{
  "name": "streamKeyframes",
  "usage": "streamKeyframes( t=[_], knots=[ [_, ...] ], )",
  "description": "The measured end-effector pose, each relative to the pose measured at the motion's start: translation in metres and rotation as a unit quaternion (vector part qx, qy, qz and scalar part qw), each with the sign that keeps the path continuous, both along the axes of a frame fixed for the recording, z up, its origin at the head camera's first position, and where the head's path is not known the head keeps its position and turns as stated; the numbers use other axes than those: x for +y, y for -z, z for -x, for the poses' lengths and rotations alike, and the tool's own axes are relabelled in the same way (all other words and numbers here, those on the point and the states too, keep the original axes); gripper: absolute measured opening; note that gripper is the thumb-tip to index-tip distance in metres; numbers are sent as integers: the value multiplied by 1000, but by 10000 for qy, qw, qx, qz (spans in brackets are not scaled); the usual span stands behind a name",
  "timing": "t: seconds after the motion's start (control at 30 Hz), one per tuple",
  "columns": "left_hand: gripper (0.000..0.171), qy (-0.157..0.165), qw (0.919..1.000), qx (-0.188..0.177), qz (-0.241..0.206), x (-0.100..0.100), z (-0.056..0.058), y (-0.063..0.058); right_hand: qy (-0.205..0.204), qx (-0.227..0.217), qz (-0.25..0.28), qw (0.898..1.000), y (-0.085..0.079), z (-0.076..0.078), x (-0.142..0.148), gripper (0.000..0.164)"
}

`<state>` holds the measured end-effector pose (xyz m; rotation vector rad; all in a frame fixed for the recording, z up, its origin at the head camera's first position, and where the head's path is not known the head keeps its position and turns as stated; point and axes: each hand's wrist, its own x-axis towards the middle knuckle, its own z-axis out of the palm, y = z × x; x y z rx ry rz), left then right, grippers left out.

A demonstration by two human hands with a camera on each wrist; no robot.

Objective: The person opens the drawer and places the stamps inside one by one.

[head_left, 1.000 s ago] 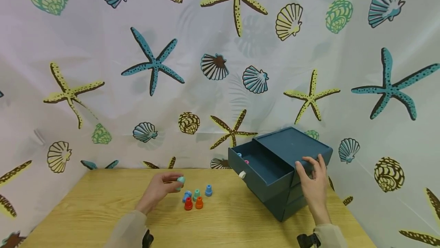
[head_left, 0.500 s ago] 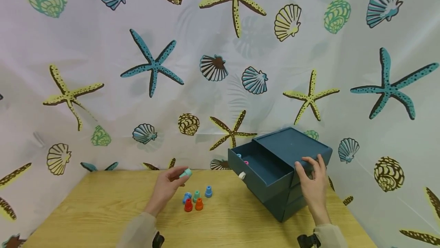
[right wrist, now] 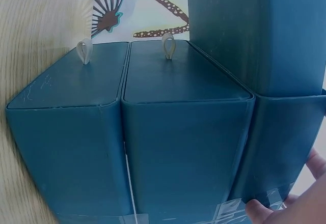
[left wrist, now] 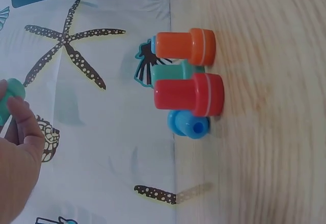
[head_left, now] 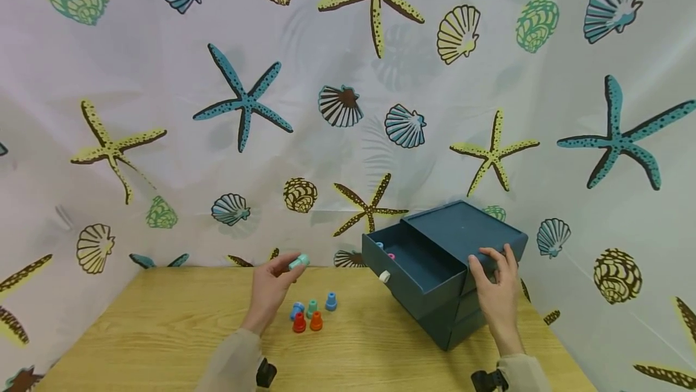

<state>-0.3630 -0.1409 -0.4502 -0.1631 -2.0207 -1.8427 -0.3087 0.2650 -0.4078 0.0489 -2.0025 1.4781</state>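
Note:
My left hand (head_left: 267,290) pinches a mint-green toy stamp (head_left: 299,261) between thumb and fingers, raised above the wooden table. In the left wrist view that hand shows only at the left edge. To the right, my right hand (head_left: 500,295) holds the near upper edge of a dark blue drawer cabinet (head_left: 462,226), fingers on top and thumb on the side. The cabinet's top drawer (head_left: 399,272) is pulled out, with a white pull tab (head_left: 384,276) on its front. Inside, a blue stamp (head_left: 379,245) and a pink stamp (head_left: 391,255) show partly over the wall.
Several stamps stand grouped mid-table: a red stamp (left wrist: 188,94), an orange stamp (left wrist: 186,47), a green stamp (head_left: 312,309) and a blue stamp (head_left: 331,301). Another blue stamp (left wrist: 188,124) lies tipped over. A sheet printed with shells and starfish (head_left: 337,156) hangs behind the table (head_left: 163,319).
My left hand has lifted the mint-green stamp and carried it to the right, up past the grouped stamps. My right hand stays on the cabinet, and the drawer has not moved.

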Motion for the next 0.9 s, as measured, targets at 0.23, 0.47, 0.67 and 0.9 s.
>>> streamKeyframes(
  t=[0.23, 0.47, 0.67, 0.9],
  knots=[
    [25, -209, 9992, 145, -310, 7, 2, -8, -6, -15, -4, 10000, -1, 0, 1, 42],
    [27, -171, 9982, 274, -504, 14, 1, -13, 3, 33, -21, 10000, -3, 0, 0, 42],
    [27, -109, 9980, 372, -494, 22, 0, -19, 70, 3, -61, 10000, -2, -2, -1, 42],
    [27, 16, 9984, 500, -279, 38, -2, -33, 76, 16, -79, 9999, -1, -2, 0, 42]
  ],
)
